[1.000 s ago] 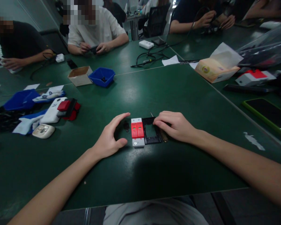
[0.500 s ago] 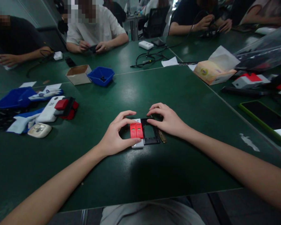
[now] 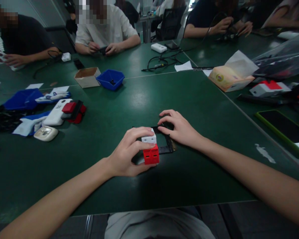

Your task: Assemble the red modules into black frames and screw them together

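A red and white block (image 3: 151, 154) is held in my left hand (image 3: 129, 151), fingers over its white top and thumb at its lower red edge. It is tilted, with its red face toward me. Just right of it and partly behind it, a thin black frame (image 3: 165, 150) lies on the green table. My right hand (image 3: 178, 127) rests at the frame's upper right with curled, spaced fingers; its fingertips are at the frame's edge. Brass-coloured pieces (image 3: 174, 145) show beside the frame's right side.
Left are a white phone-like case (image 3: 56, 113), red and black parts (image 3: 76, 111), an oval beige object (image 3: 46, 133) and gloves. Farther back stand a carton (image 3: 87, 78) and blue bin (image 3: 111, 80). A tissue pack (image 3: 230, 78) and green-edged phone (image 3: 284, 127) are right. People sit across.
My left hand has tipped the red and white block up toward me and moved it slightly nearer. My right hand has stayed almost in place. The view has shifted a little.
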Tool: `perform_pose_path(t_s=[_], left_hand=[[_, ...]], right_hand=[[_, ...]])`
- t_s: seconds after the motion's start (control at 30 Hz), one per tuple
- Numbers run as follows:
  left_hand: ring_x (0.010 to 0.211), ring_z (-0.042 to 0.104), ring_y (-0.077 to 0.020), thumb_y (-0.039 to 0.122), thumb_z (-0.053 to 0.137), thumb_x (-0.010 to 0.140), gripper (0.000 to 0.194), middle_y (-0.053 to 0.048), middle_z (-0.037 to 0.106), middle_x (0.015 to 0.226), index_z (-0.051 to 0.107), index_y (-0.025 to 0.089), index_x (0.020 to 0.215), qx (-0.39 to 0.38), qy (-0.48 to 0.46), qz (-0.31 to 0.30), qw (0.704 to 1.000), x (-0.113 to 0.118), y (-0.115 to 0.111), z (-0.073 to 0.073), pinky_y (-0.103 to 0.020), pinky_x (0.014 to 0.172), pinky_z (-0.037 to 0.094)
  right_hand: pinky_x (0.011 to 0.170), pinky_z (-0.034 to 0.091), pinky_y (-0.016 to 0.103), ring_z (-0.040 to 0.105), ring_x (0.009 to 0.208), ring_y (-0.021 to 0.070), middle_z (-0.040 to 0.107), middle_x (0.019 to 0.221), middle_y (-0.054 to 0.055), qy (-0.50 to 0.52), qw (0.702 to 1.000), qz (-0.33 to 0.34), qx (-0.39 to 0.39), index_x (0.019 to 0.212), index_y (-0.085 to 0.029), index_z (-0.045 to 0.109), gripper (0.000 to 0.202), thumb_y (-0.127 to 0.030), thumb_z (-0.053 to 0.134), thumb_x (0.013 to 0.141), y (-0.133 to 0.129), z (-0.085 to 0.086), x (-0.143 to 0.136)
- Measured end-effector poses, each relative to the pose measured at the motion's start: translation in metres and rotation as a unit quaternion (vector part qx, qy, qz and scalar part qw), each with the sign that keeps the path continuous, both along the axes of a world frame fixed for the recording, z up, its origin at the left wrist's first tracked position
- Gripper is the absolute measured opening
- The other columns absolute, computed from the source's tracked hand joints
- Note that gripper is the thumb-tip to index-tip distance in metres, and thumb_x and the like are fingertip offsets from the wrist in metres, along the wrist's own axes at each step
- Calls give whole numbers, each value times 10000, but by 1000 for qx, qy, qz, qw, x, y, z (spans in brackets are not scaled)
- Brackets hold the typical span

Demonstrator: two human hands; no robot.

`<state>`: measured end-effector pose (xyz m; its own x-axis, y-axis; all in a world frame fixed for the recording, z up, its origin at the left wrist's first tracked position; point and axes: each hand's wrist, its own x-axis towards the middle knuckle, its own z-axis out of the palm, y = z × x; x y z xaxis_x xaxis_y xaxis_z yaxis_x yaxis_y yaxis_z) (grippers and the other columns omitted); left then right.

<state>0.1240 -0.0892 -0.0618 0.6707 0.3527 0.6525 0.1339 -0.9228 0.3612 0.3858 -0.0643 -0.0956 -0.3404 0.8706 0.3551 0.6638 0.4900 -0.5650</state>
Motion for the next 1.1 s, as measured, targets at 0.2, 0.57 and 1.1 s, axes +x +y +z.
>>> perform_pose_path(t_s=[0.2,0.57,1.1], left_hand=[[1294,601,-342,298,815,822,509,-186,601,1335,566,199,1254,9,1,6,1000,-1,2,-2,-545,1070,533],[1289,592,-320,306,809,847,491,-171,583,1376,564,213,1262,-82,12,83,993,-2,8,-4,-516,1063,519],[1208,638,-286,333,813,838,388,-125,650,1288,654,204,1168,-191,-14,145,971,-3,15,-3,-507,1050,523]], right_hand=[[1023,467,528,601,1187,303,633,1248,118,3,1000,-13,-4,909,-220,684,55,-269,661,917,1,-1,-1],[805,509,408,684,959,248,740,1057,75,117,991,-55,-29,863,-218,676,94,-293,656,916,-2,7,-1],[493,499,271,599,597,132,696,858,14,519,781,-58,-343,1052,-225,631,331,-190,726,737,8,12,11]])
